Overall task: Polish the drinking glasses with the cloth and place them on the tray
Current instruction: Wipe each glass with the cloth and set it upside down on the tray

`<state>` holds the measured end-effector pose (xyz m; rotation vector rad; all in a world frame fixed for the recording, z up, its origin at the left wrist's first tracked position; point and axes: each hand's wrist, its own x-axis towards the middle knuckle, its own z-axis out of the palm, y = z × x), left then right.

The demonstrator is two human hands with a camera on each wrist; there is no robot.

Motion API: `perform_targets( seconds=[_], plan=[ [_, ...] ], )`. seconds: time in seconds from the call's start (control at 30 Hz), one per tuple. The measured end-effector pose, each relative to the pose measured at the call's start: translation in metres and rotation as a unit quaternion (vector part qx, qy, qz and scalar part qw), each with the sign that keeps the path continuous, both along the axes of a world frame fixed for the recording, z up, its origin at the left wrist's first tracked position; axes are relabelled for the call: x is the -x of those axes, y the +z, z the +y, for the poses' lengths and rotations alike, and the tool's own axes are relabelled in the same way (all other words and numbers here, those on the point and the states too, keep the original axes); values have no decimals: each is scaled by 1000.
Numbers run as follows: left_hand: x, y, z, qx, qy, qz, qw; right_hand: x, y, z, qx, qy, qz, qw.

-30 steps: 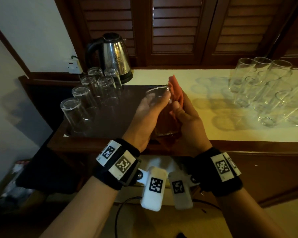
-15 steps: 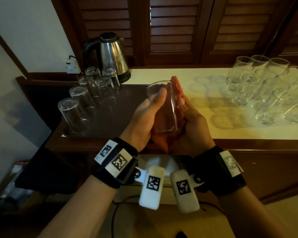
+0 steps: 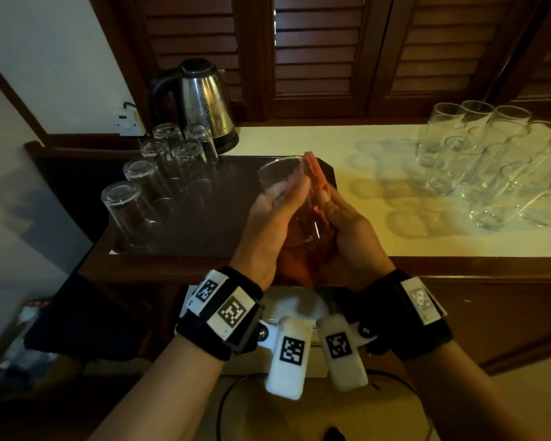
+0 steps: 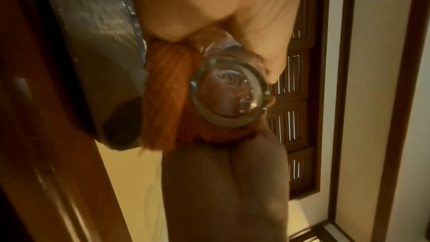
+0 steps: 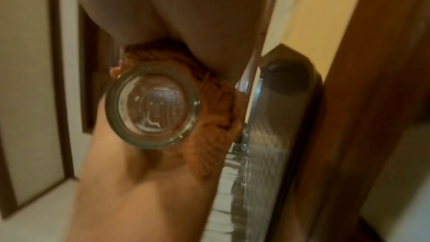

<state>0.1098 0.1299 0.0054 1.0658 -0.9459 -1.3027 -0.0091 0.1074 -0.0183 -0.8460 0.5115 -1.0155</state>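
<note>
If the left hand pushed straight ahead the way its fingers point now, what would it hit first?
Probably nothing at once: the left hand, gripping the glass, points out over a bare stretch of the tray. Beyond lie the counter's back edge and shutters; depth is unclear.

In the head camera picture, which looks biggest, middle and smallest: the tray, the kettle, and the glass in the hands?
1. tray
2. kettle
3. held glass, gripped by the left hand

The kettle and the glass look fairly close in size, and the glass is nearer the camera, so their order is unsure.
</note>
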Motion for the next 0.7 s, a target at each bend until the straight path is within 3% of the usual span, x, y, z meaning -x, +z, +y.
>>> perform_targets(
  seconds=[0.17,0.4,0.57,0.7],
  plan=[
    [-11,-3,-3,-16,12,64,998,4,-4,1,-107,45,-42,992],
    [-26,-1,-7,7,66,59,996,11,8,-11,-157,-23,-89,983],
    [-35,-4,1,46,74,13,996,0,19,-9,-52,-106,-68,991],
    [-41,-9,10,63,50,6,997,-9,5,0,94,-100,-42,990]
  ],
)
